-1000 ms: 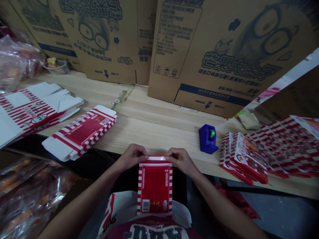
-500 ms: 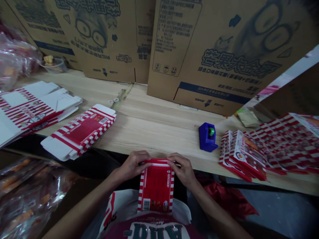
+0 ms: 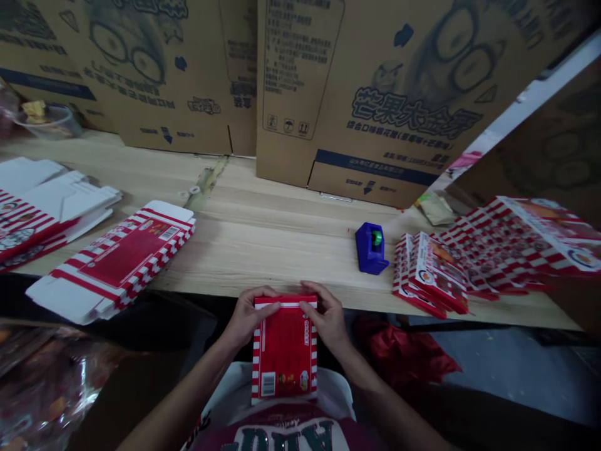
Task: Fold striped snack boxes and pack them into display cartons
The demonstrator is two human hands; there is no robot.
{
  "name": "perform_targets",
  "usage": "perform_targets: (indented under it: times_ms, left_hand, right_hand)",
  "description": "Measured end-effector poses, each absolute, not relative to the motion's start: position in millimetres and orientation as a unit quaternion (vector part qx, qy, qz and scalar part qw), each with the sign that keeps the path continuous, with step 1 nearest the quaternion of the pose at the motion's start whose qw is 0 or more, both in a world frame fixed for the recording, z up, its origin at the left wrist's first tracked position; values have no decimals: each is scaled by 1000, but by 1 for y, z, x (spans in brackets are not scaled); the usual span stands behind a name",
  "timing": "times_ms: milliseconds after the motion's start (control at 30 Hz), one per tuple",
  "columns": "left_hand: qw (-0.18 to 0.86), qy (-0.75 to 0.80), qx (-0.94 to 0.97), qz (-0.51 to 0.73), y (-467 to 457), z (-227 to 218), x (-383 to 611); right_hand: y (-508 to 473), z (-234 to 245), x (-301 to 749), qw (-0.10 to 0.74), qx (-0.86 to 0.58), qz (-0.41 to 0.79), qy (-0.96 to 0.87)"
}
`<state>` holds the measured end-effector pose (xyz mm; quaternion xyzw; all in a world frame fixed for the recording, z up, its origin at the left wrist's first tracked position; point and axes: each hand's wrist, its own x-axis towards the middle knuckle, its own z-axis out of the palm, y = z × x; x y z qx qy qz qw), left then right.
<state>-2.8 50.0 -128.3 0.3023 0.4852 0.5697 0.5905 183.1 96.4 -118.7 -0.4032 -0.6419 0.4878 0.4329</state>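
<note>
I hold a red and white striped carton [image 3: 285, 351] upright against my lap, its barcode end toward me. My left hand [image 3: 248, 313] grips the carton's top left corner, fingers curled over the upper edge. My right hand [image 3: 326, 313] grips the top right corner in the same way, thumb on the red face. Both hands sit just in front of the wooden table's [image 3: 282, 238] near edge.
A stack of flat striped cartons [image 3: 113, 260] lies at the left, with more flat cartons [image 3: 32, 210] further left. A blue tape dispenser [image 3: 370, 248] stands right of centre. Filled striped boxes [image 3: 469, 257] pile at the right. Large brown shipping boxes [image 3: 375, 94] line the back.
My hands have closed over the carton's top edge and pressed the top flap down. The view has shifted to the right.
</note>
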Motion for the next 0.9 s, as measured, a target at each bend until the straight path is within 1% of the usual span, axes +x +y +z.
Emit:
perform_targets:
  times_ms: [100,200,233,300,367,400,433,567,633,767,900]
  left_hand:
    - [573,496,338,558,52,-125,-2]
    - [567,525,325,545,55,-128,-2]
    - [564,534,318,543,56,-130,-3]
    - [567,545,303,538,60,-133,-4]
    - [579,544,297,529,64,-133,-4]
    - [584,542,298,525,65,-132,-3]
    - [588,540,301,522,65,-131,-2]
    - [594,533,308,517,65,-122,1]
    - [605,530,301,513,65,-118,2]
    - [612,526,296,511,65,-113,2]
    - [616,525,289,511,64,-113,2]
  right_hand:
    - [96,-118,183,440,-399,457,-662]
    - [106,-122,194,425,-392,468,-668]
    - [115,-124,203,436,-406,461,-657]
    - [141,-125,231,506,-478,382,-608]
    - [173,-124,266,583,-569,246,-524]
    - [189,-123,283,597,-602,202,-490]
    - [204,-122,299,597,-623,188,-470]
    - [241,-125,327,564,-634,256,-464]
    - [249,-129,326,563,-629,287,-453]
    - [255,-135,317,603,-618,306,-402]
    - [240,-141,313,649,-590,307,-369]
